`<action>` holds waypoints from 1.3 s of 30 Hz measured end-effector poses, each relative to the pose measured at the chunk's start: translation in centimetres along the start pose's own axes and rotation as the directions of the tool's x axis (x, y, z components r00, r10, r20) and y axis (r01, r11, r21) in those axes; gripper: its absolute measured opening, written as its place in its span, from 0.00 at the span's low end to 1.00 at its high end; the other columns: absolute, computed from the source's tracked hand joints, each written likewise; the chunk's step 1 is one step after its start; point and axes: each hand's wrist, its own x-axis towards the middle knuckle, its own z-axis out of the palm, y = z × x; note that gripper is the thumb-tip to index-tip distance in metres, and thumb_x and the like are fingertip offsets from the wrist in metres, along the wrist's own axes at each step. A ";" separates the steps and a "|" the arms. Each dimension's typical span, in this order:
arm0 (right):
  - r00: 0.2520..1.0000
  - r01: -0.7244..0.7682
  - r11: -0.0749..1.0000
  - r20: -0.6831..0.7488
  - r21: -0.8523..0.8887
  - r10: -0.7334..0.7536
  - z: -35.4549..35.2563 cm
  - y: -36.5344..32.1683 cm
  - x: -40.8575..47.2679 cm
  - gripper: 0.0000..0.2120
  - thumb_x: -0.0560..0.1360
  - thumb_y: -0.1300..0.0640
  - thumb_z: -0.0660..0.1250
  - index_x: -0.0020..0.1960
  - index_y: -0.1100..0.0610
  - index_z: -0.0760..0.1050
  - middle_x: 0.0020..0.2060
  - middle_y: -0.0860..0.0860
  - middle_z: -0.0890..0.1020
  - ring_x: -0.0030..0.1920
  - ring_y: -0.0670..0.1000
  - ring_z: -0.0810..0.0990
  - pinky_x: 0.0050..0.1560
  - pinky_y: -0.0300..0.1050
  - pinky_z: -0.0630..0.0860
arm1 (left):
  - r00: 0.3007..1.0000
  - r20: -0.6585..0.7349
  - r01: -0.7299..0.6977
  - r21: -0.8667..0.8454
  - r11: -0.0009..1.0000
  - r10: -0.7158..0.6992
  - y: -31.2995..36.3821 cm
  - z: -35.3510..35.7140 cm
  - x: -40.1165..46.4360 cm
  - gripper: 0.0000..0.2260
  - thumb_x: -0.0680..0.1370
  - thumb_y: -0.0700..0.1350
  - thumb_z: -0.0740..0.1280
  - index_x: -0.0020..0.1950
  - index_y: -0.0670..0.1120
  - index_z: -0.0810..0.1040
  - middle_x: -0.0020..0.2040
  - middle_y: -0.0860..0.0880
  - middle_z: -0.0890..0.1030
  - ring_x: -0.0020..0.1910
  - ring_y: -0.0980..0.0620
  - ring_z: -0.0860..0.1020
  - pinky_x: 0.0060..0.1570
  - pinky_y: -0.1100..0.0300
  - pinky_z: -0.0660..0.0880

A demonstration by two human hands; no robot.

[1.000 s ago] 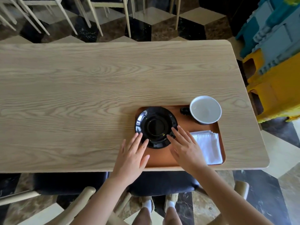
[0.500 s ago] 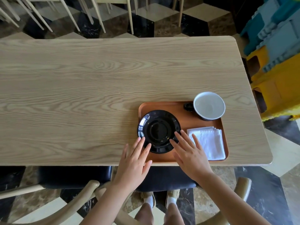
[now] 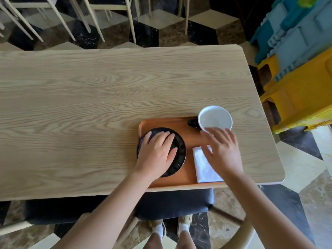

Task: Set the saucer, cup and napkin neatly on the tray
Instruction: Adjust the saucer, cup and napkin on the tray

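An orange tray (image 3: 190, 133) lies at the near right of the wooden table. On its left part sits a black saucer (image 3: 179, 148), and my left hand (image 3: 156, 150) lies flat on top of it with fingers spread. A cup (image 3: 215, 118), white inside with a black handle, stands at the tray's far right corner. A folded white napkin (image 3: 203, 166) lies at the near right of the tray. My right hand (image 3: 222, 150) hovers open over the napkin, fingertips close to the cup's near rim; whether they touch it I cannot tell.
The wooden table (image 3: 89, 105) stretches left and away from the tray. Yellow and blue plastic stools (image 3: 301, 69) are stacked to the right of the table. Pale chair legs (image 3: 89, 18) stand beyond the far edge. A dark-cushioned chair (image 3: 170, 202) is under the near edge.
My left hand moved forward from the table's near edge onto the saucer. My right hand left the saucer's rim and shifted right, over the napkin toward the cup.
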 end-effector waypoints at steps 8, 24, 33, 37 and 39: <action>0.940 -0.233 0.963 0.222 -0.136 0.259 -0.3 7.1 4.8 0.21 0.74 0.56 0.64 0.66 0.59 0.69 0.67 0.57 0.72 0.67 0.57 0.69 0.64 0.55 0.64 | 0.991 0.122 -0.050 0.038 0.998 0.045 4.0 1.8 10.9 0.22 0.77 0.50 0.59 0.69 0.41 0.66 0.62 0.44 0.76 0.62 0.44 0.72 0.65 0.48 0.62; 0.860 -0.480 0.814 0.358 0.328 0.363 0.1 7.0 3.6 0.20 0.75 0.63 0.58 0.65 0.52 0.72 0.47 0.58 0.84 0.42 0.60 0.83 0.48 0.49 0.79 | 0.973 0.184 0.196 -0.360 0.912 -0.136 3.2 3.0 9.1 0.21 0.78 0.43 0.62 0.71 0.47 0.65 0.63 0.43 0.77 0.62 0.45 0.74 0.59 0.53 0.72; 0.876 -0.445 0.826 0.362 0.347 0.319 1.0 6.5 3.1 0.20 0.76 0.62 0.58 0.66 0.49 0.71 0.42 0.54 0.82 0.44 0.54 0.80 0.41 0.39 0.68 | 0.963 0.168 0.260 -0.385 0.885 -0.210 3.0 2.8 7.3 0.21 0.78 0.44 0.63 0.71 0.48 0.65 0.61 0.44 0.78 0.59 0.47 0.76 0.53 0.57 0.72; 0.881 -0.435 0.825 0.360 0.361 0.307 0.9 6.5 3.0 0.20 0.76 0.62 0.58 0.66 0.49 0.70 0.45 0.55 0.83 0.45 0.54 0.79 0.42 0.41 0.70 | 0.955 0.203 0.278 -0.354 0.893 -0.217 3.1 2.6 7.3 0.22 0.78 0.45 0.63 0.72 0.49 0.64 0.60 0.43 0.78 0.57 0.46 0.76 0.53 0.53 0.75; 0.892 -0.423 0.815 0.342 0.396 0.296 0.6 6.5 2.8 0.20 0.76 0.62 0.59 0.65 0.48 0.70 0.47 0.53 0.82 0.45 0.54 0.79 0.42 0.42 0.72 | 0.958 0.163 0.276 -0.312 0.909 -0.235 3.6 2.3 7.0 0.23 0.78 0.45 0.63 0.72 0.47 0.63 0.63 0.42 0.76 0.61 0.46 0.73 0.57 0.53 0.73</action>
